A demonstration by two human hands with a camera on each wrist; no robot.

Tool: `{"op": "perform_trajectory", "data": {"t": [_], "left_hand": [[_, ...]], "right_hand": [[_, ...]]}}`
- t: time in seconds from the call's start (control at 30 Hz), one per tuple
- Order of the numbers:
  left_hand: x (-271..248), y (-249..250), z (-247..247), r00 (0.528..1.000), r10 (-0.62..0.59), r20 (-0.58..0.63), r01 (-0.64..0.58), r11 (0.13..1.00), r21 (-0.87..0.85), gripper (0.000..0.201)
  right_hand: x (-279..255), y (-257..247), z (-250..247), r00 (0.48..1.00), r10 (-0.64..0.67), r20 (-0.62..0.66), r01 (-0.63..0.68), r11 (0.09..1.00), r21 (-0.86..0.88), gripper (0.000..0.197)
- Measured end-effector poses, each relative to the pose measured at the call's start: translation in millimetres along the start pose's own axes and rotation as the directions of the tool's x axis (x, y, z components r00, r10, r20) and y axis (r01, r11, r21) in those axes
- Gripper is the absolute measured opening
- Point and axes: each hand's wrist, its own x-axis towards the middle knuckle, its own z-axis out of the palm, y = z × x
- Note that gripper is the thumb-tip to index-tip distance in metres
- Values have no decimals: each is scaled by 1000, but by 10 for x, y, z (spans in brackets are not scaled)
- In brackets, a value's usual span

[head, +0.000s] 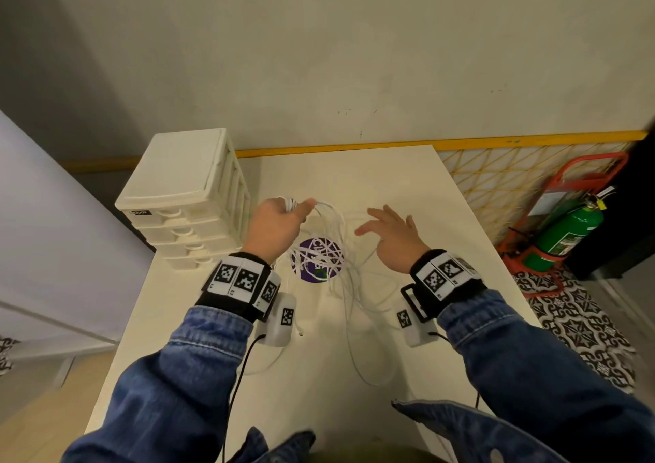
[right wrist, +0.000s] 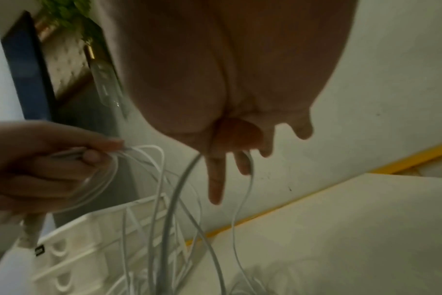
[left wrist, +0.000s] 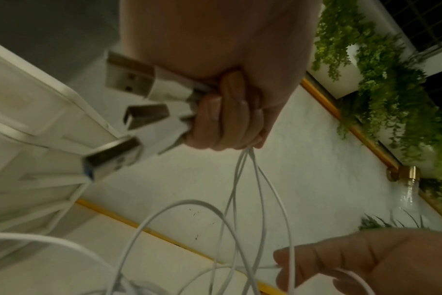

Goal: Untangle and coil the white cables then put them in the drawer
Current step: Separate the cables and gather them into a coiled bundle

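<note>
Cables (head: 331,250): white, tangled, heaped mid-table over a purple disc (head: 318,259), with strands running up to both hands and loose loops trailing toward the near edge. Three USB plugs (left wrist: 136,79) bunched at one end, sticking out of the left hand (head: 274,227). Left hand: raised above the heap, fingers (left wrist: 225,119) curled tight round the cable ends, strands hanging from the fist. Right hand (head: 395,237): raised just right of the heap, fingers (right wrist: 216,179) spread and mostly straight; in the wrist view, a strand passing between two of them, though whether pinched or only draped could not be told. Drawers (head: 188,197): white stacked unit on the table's far-left corner, just beside the left hand, every drawer closed. Table (head: 390,186): white, pushed against a pale wall. Beyond the right edge: yellow lattice and a green extinguisher (head: 567,230) on patterned floor.
</note>
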Motion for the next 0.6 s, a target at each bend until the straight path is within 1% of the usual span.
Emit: {"op": "perform_trajectory", "data": {"t": [0.03, 0.07, 0.1, 0.13, 0.17, 0.2, 0.23, 0.27, 0.3, 0.33, 0.37, 0.47, 0.53, 0.6], "left_hand": [[-13, 15, -1, 1000, 24, -2, -24, 999, 39, 39], [-18, 15, -8, 999, 39, -3, -38, 997, 60, 39], [-13, 5, -11, 999, 47, -7, -47, 997, 69, 40], [-7, -6, -11, 999, 47, -9, -46, 997, 69, 40], [-7, -18, -4, 999, 38, 3, -38, 998, 56, 40], [-12, -25, 12, 999, 30, 32, -31, 999, 17, 40], [-25, -22, 34, 997, 31, 73, -28, 999, -46, 40], [-50, -6, 58, 991, 41, 126, -26, 992, -121, 39], [-75, 17, 80, 983, 56, 177, -21, 980, -196, 39], [-102, 42, 97, 972, 76, 224, -13, 963, -268, 38], [-128, 69, 106, 959, 100, 265, -6, 942, -335, 37], [-172, 123, 83, 923, 181, 339, -2, 885, -466, 36], [-176, 122, 34, 919, 212, 332, -2, 846, -534, 35], [-172, 122, -33, 923, 229, 309, 10, 789, -615, 35]], "right_hand": [[2, -35, -38, 999, 17, 46, -14, 998, -54, 61], [-8, -62, -74, 998, 27, 54, -23, 997, -79, 61], [-11, -85, -98, 1000, 17, 17, -16, 997, -73, 62], [-19, -107, -113, 998, -9, -55, 7, 999, -34, 63], [-27, -138, -116, 989, -42, -139, 48, 998, 46, 64], [-36, -173, -109, 975, -73, -211, 109, 981, 163, 63], [-47, -218, -103, 963, -102, -251, 176, 939, 295, 59], [-50, -261, -85, 958, -126, -258, 227, 882, 412, 55], [-49, -300, -57, 956, -150, -252, 259, 834, 488, 54], [-38, -324, -19, 953, -172, -249, 280, 812, 513, 54], [-19, -336, 23, 946, -193, -260, 303, 811, 501, 51], [39, -296, 120, 919, -224, -326, 364, 801, 475, 21], [48, -252, 127, 927, -217, -306, 346, 809, 475, 14], [36, -196, 136, 947, -197, -252, 292, 856, 427, 12]]}}
